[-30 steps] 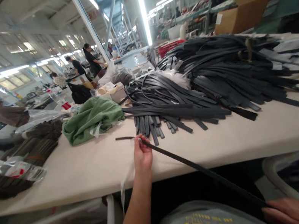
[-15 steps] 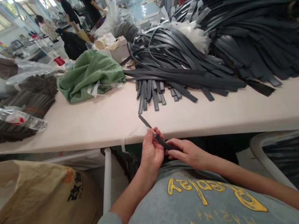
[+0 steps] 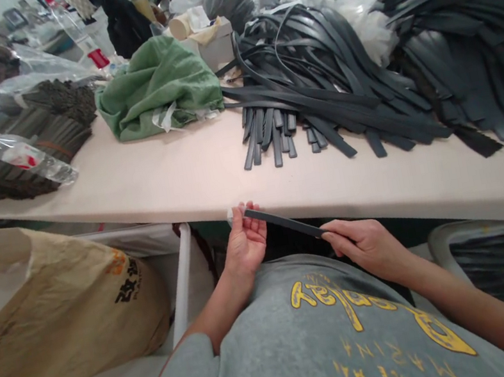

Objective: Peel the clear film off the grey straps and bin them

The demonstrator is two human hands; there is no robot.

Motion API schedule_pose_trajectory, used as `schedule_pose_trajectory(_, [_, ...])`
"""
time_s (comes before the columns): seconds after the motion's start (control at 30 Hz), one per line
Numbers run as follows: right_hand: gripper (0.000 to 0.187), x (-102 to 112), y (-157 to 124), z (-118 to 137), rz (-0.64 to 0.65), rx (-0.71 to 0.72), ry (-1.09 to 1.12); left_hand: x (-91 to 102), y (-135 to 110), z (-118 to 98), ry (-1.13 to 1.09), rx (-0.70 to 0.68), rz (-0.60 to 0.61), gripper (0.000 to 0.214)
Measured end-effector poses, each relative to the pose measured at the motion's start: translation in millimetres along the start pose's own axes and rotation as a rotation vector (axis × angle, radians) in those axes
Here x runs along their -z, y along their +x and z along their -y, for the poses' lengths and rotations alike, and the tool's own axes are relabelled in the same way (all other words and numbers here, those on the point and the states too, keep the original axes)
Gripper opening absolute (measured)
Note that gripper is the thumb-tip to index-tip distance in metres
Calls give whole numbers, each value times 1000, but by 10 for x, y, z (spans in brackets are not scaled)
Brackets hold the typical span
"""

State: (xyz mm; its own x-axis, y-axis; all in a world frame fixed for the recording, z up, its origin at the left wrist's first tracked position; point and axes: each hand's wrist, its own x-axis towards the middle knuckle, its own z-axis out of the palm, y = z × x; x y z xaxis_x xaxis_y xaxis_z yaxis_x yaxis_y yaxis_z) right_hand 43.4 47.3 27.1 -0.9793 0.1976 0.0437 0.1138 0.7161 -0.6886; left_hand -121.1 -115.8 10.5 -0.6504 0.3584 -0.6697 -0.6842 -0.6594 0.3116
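A narrow black strap (image 3: 287,222) stretches between my hands, just in front of the table edge. My right hand (image 3: 364,246) is closed around its right end, thumb pressed on top. My left hand (image 3: 246,245) is turned palm up at the strap's other end, which lies by the fingertips. Between the left thumb and fingers is a small white piece (image 3: 231,217), thin and soft-looking; I cannot tell if it is cloth, paper or film. The remaining left fingers are loosely curled. Beyond my hands, a pile of similar black straps (image 3: 327,91) lies on the table.
The pale tabletop (image 3: 157,179) carries a green cloth (image 3: 161,87), a plastic bottle (image 3: 26,156), bundled dark strips (image 3: 23,134) and a larger heap of black straps (image 3: 463,34). A brown sack (image 3: 82,303) stands left below; a bin (image 3: 442,246) of dark strips stands right.
My right hand has moved right, away from the left, so more strap shows between them. The strap's far end has drawn back to my left fingers. The view has tilted downward.
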Motion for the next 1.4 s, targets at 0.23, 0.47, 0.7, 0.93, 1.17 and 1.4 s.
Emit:
schedule_pose_trajectory(0.23, [29, -120, 50, -73, 22, -51, -21, 82, 37, 16, -12, 0, 45, 17])
schedule_pose_trajectory(0.47, [33, -235, 233, 132, 143, -110, -57, 253, 42, 219, 65, 40, 56, 14])
schedule_pose_trajectory(0.7, [46, 90, 316, 192, 293, -113, 120, 355, 66, 247, 57, 140, 21, 14])
schedule_pose_trajectory(0.93, [40, 196, 428, 259, 222, -50, 5, 348, -27, 297, 58, 240, 45, 14])
schedule_pose_trajectory(1.17, [48, 144, 529, 255, 257, -70, 103, 387, 10, 267, 43, 227, 66, 14])
schedule_pose_trajectory(1.4, [36, 215, 552, 307, 193, 24, -108, 341, -41, 321, 59, 352, 59, 17])
